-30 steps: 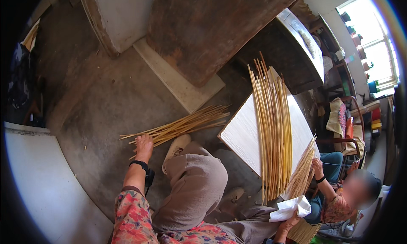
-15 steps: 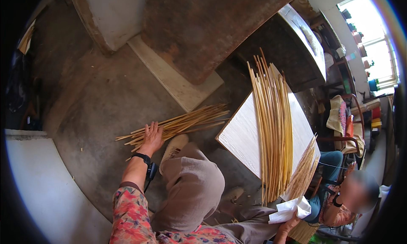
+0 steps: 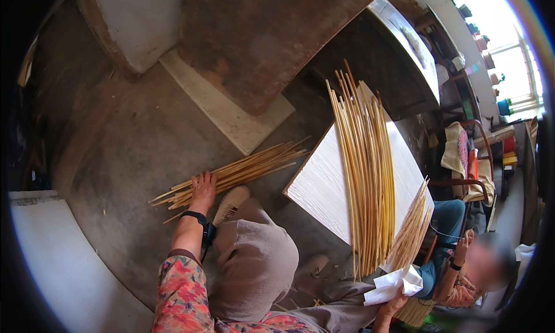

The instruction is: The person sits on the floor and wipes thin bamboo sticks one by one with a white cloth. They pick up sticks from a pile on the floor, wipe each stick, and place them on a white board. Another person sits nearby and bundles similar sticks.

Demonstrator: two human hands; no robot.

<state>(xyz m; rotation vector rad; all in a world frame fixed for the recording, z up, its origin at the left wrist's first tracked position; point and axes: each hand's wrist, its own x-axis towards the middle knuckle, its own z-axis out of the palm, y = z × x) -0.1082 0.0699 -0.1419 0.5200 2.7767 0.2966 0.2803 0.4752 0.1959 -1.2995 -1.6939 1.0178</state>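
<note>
My left hand reaches down to a loose bundle of thin tan stalks on the floor, its fingers laid across and curled over their near part; the thumb is hidden. The stalks fan out slightly away from me. Low on the right, my right hand grips a crumpled white cloth beside my lap. Close by stands a white-topped low table, carrying a long row of golden stalks. A shorter bundle of finer stalks lies at its right corner.
A co-worker in teal trousers sits at the right, a hand holding a thin cord. A large brown board leans at the back above a pale slab. A chair with fabrics stands near the window.
My view has shifted slightly. My left hand has drawn a little closer to me, its fingers closing over the stalks, which look more gathered. My right hand still holds the cloth.
</note>
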